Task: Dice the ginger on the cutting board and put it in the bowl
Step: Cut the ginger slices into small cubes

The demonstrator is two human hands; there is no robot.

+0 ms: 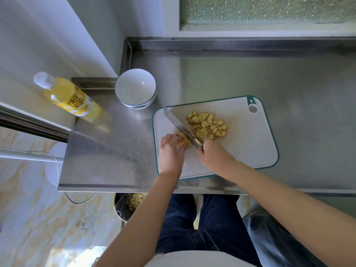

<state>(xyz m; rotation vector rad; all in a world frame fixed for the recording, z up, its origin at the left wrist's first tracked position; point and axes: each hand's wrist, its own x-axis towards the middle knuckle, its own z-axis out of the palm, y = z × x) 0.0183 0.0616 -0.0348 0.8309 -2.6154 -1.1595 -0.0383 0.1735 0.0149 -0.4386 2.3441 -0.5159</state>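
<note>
Left hand (170, 151) pinches the uncut ginger piece (182, 141) at the cutting board's (248, 139) near-left corner. Right hand (213, 155) grips the knife (182, 128), blade running away-left, just right of it. Diced pile (207, 125) beyond; bowl (135, 88) far-left.

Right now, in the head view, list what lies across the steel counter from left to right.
Yellow plastic drink bottle with white cap → white ceramic bowl with blue rim → left hand gripping a yellow ginger chunk → pile of diced yellow ginger → bare right half of the white, teal-edged plastic cutting board.
</note>
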